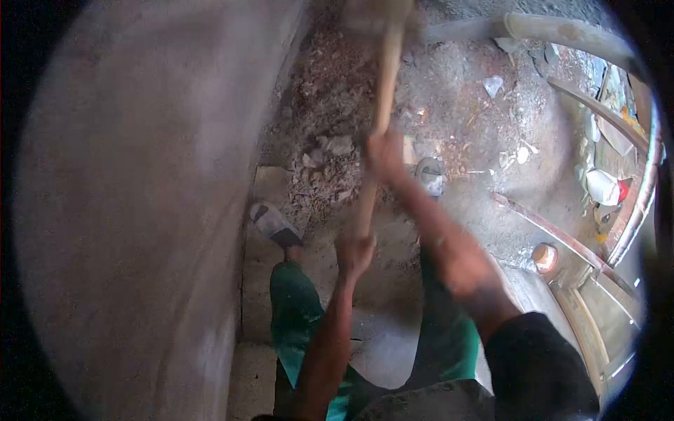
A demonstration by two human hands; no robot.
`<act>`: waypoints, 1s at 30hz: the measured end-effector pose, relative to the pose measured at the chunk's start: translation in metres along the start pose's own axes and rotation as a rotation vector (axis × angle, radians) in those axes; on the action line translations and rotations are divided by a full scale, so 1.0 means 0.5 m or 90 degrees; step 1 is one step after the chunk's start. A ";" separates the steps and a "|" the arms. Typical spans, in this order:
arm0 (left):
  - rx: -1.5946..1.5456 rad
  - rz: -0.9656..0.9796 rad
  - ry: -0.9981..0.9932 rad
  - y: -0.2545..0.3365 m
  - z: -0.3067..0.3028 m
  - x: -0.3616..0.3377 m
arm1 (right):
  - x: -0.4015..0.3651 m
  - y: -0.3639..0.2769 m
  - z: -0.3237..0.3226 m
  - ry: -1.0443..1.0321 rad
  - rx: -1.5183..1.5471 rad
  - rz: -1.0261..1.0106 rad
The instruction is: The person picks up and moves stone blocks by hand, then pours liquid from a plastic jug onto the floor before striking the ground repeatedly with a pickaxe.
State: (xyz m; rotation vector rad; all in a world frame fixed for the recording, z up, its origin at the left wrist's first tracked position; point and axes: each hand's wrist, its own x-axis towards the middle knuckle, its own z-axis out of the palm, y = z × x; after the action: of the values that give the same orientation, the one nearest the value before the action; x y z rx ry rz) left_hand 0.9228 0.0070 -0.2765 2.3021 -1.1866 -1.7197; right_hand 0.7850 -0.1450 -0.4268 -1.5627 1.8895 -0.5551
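Note:
Both of my hands are wrapped round the pale wooden handle [388,77] of a long-handled tool. My left hand [354,254] is closed at its lower end, between my legs. Farther up the shaft, my right hand [386,156] grips it too. The tool's head [375,12] is smeared by motion and partly cut off at the top edge, so I cannot tell its kind. Beneath and beyond the handle lies a strip of broken earth and rubble [330,158].
A tall plastered wall [140,196] runs along the left. My shoes [275,223] stand on a concrete floor beside the rubble. A thick pipe [569,31] crosses the upper right. Wooden bars [554,228], a small clay-coloured pot [545,257] and a white-and-red bag [605,188] are at the right.

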 end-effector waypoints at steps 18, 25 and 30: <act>-0.235 -0.397 -0.113 -0.075 -0.046 -0.238 | -0.155 -0.226 0.029 -0.211 0.259 0.382; 0.019 0.028 0.039 0.046 0.018 -0.084 | -0.005 -0.115 -0.138 -0.113 0.389 0.348; -0.094 0.032 -0.070 0.231 0.055 0.301 | 0.428 0.112 -0.117 -0.170 0.158 0.060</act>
State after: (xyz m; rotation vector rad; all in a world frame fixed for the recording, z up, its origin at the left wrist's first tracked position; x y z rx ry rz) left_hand 0.8516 -0.1516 -0.3571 2.1023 -1.0827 -1.8691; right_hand 0.6809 -0.3456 -0.4629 -1.3095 1.6170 -0.4919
